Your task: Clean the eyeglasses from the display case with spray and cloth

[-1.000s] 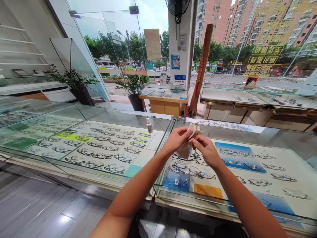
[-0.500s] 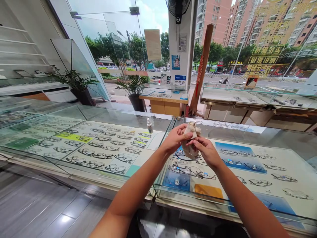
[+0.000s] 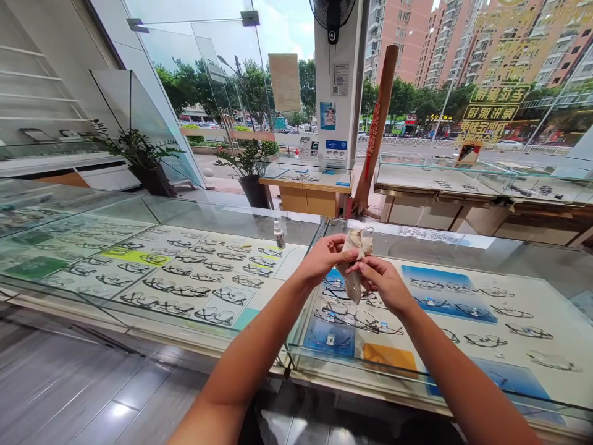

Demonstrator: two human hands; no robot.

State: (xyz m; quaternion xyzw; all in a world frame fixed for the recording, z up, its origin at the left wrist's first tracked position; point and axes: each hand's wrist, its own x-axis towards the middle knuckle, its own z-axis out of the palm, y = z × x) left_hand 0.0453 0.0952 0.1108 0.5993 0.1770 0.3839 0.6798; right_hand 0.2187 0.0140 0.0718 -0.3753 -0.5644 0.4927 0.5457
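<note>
A crumpled pale cloth [image 3: 353,281] hangs between my two hands above the glass display counter. My left hand [image 3: 328,256] pinches its upper part, thumb on the front. Close beside it, my right hand [image 3: 380,281] has its fingers closed at the cloth's right edge. A thin, wire-like rim [image 3: 367,231] shows at the top of the cloth; the rest of that item is hidden. On the counter's glass, left of my hands, stands a small white spray bottle [image 3: 279,235].
Rows of eyeglasses [image 3: 220,266] lie inside the glass case, with an orange cloth [image 3: 390,357] near its front edge. Beyond the counter are a potted plant [image 3: 252,176], a leaning wooden post [image 3: 382,117] and more display cases [image 3: 417,185].
The cloth's lower part has shifted slightly left and hangs narrower. My right hand has turned a little, its fingers more spread. The camera view has shifted slightly.
</note>
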